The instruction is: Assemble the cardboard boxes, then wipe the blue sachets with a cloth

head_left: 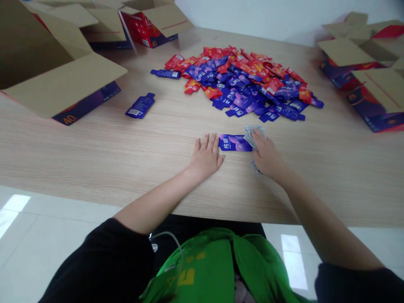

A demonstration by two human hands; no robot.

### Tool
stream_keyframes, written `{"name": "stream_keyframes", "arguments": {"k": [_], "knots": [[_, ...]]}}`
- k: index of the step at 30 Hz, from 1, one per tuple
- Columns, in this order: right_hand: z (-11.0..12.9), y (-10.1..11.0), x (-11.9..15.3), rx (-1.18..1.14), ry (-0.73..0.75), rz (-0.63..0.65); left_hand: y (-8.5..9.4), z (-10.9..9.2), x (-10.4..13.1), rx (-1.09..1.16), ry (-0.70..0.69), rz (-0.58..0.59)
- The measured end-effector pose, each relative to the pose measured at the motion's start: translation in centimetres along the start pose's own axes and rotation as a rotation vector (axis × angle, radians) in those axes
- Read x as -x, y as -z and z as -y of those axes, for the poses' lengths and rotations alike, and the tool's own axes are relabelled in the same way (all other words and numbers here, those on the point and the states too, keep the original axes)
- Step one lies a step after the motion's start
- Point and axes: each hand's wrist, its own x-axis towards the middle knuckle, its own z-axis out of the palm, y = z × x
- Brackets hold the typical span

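Observation:
A purple-blue pouch (235,143) with white characters lies flat on the table in front of me. My left hand (206,156) rests flat at the pouch's left end, fingers stretched out. Bunched in my right hand (267,152) is a grey cloth (251,132), pressed on the pouch's right end and hiding that end. Beyond my hands, a heap of blue pouches (233,99) and red pouches (252,65) spreads over the table. A single blue pouch (140,106) lies apart, to the left of the heap.
Open cardboard boxes stand on the wooden table (94,155): a large box (88,84) at left, a red-sided box (148,25) behind it, and more boxes (375,92) at right. A white wall (259,19) rises behind. The table's front edge is close to my body.

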Motion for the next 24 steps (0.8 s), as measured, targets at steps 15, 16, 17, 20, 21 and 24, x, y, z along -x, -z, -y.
{"name": "stream_keyframes", "arguments": {"k": [15,16,17,20,21,24], "knots": [[3.8,-1.9,0.9,0.062,0.147,-0.002,0.0,0.0,0.0,0.007,-0.009,0.007],[3.5,-1.9,1.2,0.059,0.143,-0.013,0.0,0.0,0.0,0.008,-0.009,0.009],[3.1,-1.9,1.5,0.054,0.136,-0.024,0.0,0.0,0.0,0.008,-0.008,0.010],[2.2,-1.9,2.4,0.040,0.105,-0.053,-0.1,0.0,-0.1,0.008,-0.001,0.011],[1.9,-1.9,2.6,0.037,0.095,-0.061,-0.2,0.0,-0.1,0.008,0.002,0.011],[0.5,-2.1,3.2,0.041,0.059,-0.083,-0.2,0.0,-0.1,0.008,0.002,0.011]]}}
